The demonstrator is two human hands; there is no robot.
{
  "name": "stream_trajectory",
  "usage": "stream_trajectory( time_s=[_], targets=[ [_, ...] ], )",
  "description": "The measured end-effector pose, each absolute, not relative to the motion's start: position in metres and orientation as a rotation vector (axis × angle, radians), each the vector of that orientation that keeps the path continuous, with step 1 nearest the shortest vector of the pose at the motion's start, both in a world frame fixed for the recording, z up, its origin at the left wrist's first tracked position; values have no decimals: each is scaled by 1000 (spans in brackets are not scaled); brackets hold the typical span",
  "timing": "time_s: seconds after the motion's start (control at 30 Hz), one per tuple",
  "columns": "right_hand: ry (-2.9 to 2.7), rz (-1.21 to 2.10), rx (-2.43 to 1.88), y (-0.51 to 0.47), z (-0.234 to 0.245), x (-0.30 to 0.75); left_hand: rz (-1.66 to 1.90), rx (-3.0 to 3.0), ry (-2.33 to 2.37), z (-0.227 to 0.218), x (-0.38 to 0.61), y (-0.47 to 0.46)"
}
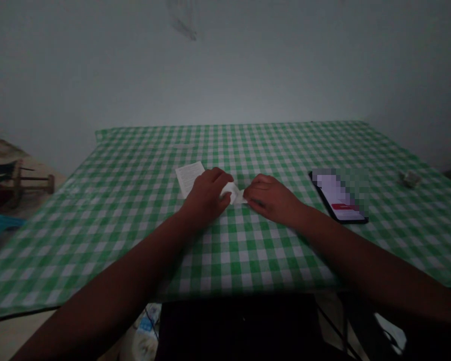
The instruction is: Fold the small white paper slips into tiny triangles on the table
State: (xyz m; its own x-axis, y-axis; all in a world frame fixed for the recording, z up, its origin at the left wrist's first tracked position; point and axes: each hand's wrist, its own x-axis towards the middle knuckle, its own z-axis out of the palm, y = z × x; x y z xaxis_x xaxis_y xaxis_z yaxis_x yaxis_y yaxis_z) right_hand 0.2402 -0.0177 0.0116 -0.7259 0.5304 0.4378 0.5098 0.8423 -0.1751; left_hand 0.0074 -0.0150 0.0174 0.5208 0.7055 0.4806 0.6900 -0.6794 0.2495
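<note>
The white paper slip (190, 176) lies at the middle of the worktop (248, 250), roughly midway between its left and right edges, on a green-checked cloth. The left hand (206, 193) covers the slip's centre, and its fingers (221, 178) are curled together and clamped with the thumb on a raised, folded portion. The right hand (272, 198) meets that portion from the other side. Its fingers (257, 188) are bent and drawn together with the tips touching the paper; a pinch cannot be confirmed. Judged step: folding or creasing the slip. Any further fold calls for the left hand to pin the flat part while the crease is pressed. A lit smartphone (340, 198) lies toward the right edge.
</note>
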Motion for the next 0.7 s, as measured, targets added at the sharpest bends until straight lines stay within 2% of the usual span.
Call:
stream_trajectory(
  time_s=[0.23, 0.7],
  targets=[
    [-2640, 42, -826, -23, 21, 246, 427, 2820, 1018, 18, 3, -16],
    [-2850, 225, -806, -32, 35, 246, 298, 2753, 884, 18, 5, -17]
  ],
)
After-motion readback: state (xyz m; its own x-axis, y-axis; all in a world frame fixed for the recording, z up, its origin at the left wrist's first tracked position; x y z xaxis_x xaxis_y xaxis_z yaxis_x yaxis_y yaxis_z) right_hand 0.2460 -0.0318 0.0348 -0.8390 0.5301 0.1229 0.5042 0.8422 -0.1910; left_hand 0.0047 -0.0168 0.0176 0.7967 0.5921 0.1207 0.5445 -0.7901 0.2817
